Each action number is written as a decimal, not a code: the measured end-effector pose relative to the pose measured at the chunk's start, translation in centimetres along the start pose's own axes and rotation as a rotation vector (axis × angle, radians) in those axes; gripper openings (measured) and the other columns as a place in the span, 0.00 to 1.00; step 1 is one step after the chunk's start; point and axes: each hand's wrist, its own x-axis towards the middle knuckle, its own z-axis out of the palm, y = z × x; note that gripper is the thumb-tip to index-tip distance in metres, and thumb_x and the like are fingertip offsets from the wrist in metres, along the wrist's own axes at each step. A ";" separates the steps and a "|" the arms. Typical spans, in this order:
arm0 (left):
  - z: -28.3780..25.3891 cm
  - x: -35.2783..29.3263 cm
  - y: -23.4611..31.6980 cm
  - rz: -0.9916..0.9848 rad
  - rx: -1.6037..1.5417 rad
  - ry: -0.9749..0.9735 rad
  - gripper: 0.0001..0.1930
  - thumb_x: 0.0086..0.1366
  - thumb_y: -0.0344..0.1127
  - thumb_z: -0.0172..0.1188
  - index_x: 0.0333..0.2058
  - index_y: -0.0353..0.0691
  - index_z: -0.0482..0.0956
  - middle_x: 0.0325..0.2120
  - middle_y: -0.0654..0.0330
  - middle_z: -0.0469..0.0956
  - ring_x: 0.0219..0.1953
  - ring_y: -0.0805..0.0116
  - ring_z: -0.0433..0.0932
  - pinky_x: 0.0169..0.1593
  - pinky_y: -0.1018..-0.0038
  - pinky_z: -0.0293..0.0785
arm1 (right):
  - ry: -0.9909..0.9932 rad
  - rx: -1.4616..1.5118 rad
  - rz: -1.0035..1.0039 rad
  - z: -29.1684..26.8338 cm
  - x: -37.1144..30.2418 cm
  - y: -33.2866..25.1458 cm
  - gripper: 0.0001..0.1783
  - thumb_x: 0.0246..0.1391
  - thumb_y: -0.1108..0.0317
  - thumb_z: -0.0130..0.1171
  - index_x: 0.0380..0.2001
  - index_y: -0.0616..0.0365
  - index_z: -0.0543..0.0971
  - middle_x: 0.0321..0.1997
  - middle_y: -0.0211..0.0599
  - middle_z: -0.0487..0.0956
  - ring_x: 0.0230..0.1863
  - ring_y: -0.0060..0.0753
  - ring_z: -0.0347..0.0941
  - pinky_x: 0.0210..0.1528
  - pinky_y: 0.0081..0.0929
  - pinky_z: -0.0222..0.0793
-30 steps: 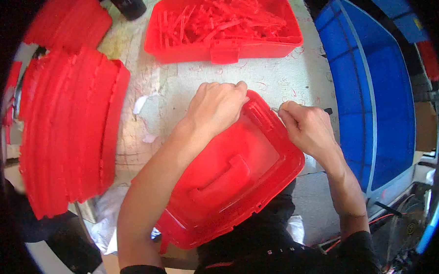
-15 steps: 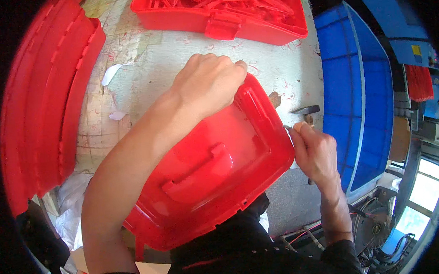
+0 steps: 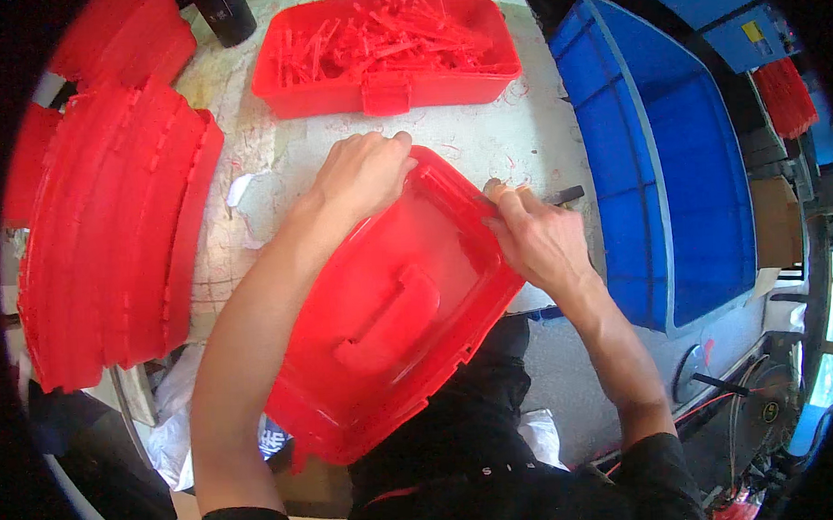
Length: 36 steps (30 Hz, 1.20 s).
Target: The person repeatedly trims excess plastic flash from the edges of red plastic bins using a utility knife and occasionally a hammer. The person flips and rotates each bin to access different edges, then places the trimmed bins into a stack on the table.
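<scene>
the red lid point(image 3: 392, 296) is in the middle of the frame. the left hand point(image 3: 362, 176) pinches its top edge with its fingers. the right hand point(image 3: 538, 236) curls by its right edge; i can't tell if its fingers pinch anything. the edge looks part done; how much is left is unclear.

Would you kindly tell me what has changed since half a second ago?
The right hand has moved along the edge of the red plastic lid, toward its far corner, and now covers most of the hammer. The view has shifted, bringing the black cup into sight. The left hand keeps hold of that corner; the red latched box and blue crate look unchanged.
</scene>
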 end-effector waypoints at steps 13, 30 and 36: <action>-5.8 -13.9 -6.5 -0.829 0.042 0.008 0.26 0.63 0.44 0.60 0.53 0.29 0.72 0.43 0.34 0.79 0.47 0.36 0.79 0.51 0.49 0.74 | -0.042 1.005 0.728 -2.8 -13.7 3.0 0.14 0.72 0.59 0.47 0.43 0.60 0.73 0.27 0.26 0.74 0.25 0.17 0.66 0.27 0.18 0.63; 0.6 3.8 0.4 0.111 0.293 0.114 0.22 0.65 0.51 0.62 0.43 0.34 0.78 0.35 0.51 0.78 0.41 0.53 0.76 0.47 0.59 0.68 | 0.114 1.450 0.811 3.1 -3.7 1.8 0.16 0.72 0.59 0.46 0.33 0.58 0.75 0.22 0.21 0.69 0.22 0.14 0.61 0.25 0.19 0.58; 1.7 3.0 1.4 0.120 0.289 0.185 0.22 0.61 0.52 0.66 0.37 0.36 0.77 0.30 0.53 0.77 0.35 0.54 0.74 0.41 0.60 0.65 | 0.049 1.520 0.808 3.9 -3.6 1.9 0.16 0.72 0.60 0.46 0.33 0.57 0.75 0.23 0.19 0.68 0.24 0.13 0.60 0.27 0.19 0.58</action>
